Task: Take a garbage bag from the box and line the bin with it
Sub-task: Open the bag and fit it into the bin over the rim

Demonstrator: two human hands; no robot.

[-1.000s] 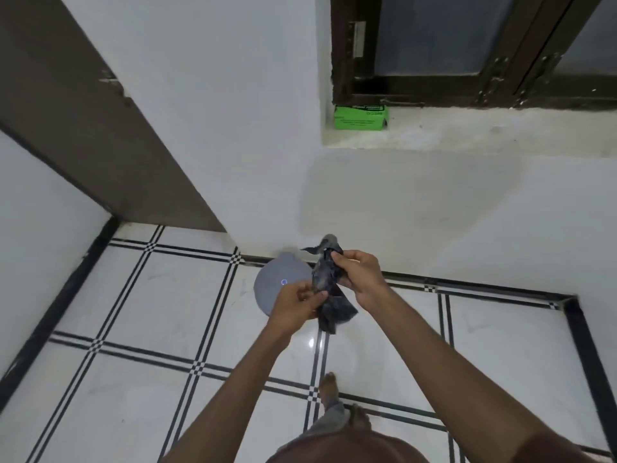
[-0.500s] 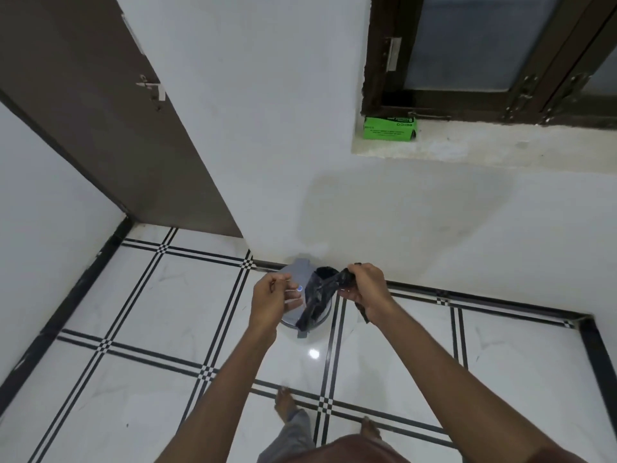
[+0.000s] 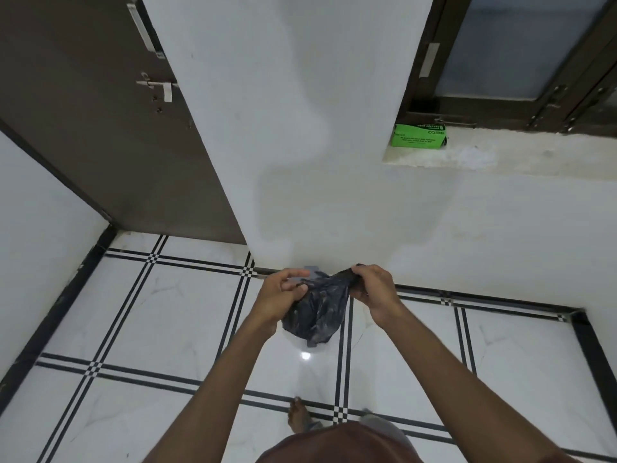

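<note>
Opening the bag (image 3: pixel 317 312) — out of the box (image 3: pixel 420 136), which sits on the sill (image 3: pixel 534 155), well apart. Left hand (image 3: pixel 280 295) pinching one edge, right hand (image 3: pixel 374 289) clenched on the bunched top. Bin (image 3: pixel 312 269) mostly hidden behind. Next — find the mouth, spread it, lower it over the rim.

I'm seeing the dark garbage bag (image 3: pixel 317 312) hanging crumpled at lower centre of the frame, its top edge stretching sideways. The bin (image 3: pixel 312 269) is peeking out grey just behind it. The green box (image 3: pixel 419 136) is sitting upper right on a ledge.
</note>
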